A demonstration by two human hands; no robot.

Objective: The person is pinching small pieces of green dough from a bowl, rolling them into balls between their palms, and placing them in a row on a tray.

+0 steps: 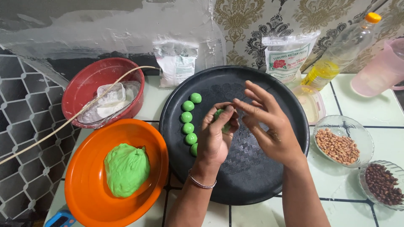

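Note:
My left hand (215, 133) is cupped over the round black tray (252, 185) and holds a small green dough piece (219, 114) in its fingers. My right hand (265, 122) is beside it with fingers spread, its fingertips touching the dough piece. Several green dough balls (188, 117) lie in a curved row on the tray's left side. A large lump of green dough (126, 169) sits in an orange bowl (84, 189) at the left.
A red bowl (80, 88) with a clear container and lid stands at the back left. Two flour bags (176, 63) (286, 56), an oil bottle (336, 52) and a pink jug (381, 69) line the wall. Glass bowls of peanuts (338, 145) and dark beans (383, 183) sit right.

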